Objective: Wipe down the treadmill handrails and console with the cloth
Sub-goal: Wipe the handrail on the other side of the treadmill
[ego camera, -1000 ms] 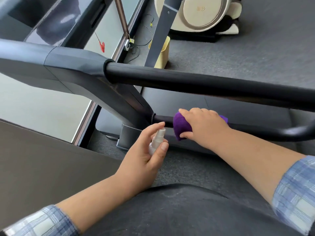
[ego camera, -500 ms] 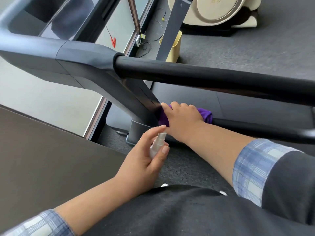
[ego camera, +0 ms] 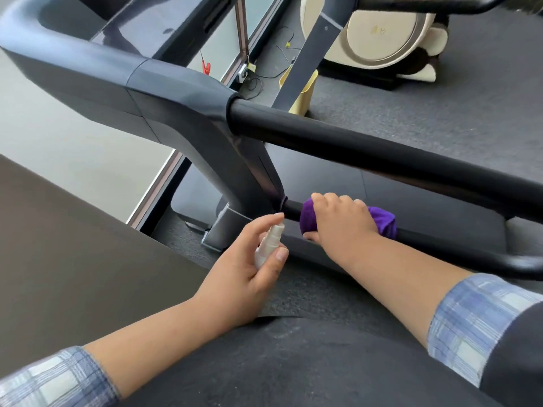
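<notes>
Purple cloth [ego camera: 382, 220] was wrapped round the thin lower rail [ego camera: 458, 251] of the treadmill, close to the end where that rail met the slanted upright [ego camera: 235, 171]. We had our right hand [ego camera: 340, 221] curled over the cloth and the rail, fingers on top and thumb underneath, gripping both together. A bunch of cloth stuck out on each side of the hand. Our left hand [ego camera: 244, 277] held a small white spray bottle [ego camera: 269, 243] just beside the cloth, thumb and fingers closed round its body, with the forefinger resting on the nozzle (which pointed toward the rail). Above both hands ran the thick padded handrail [ego camera: 382, 154], joined at its near end to the grey console arm [ego camera: 102, 69]. Both forearms showed blue checked sleeves [ego camera: 470, 318] pushed back. Beyond the treadmill stood a cream exercise machine [ego camera: 382, 27] on the dark floor.
</notes>
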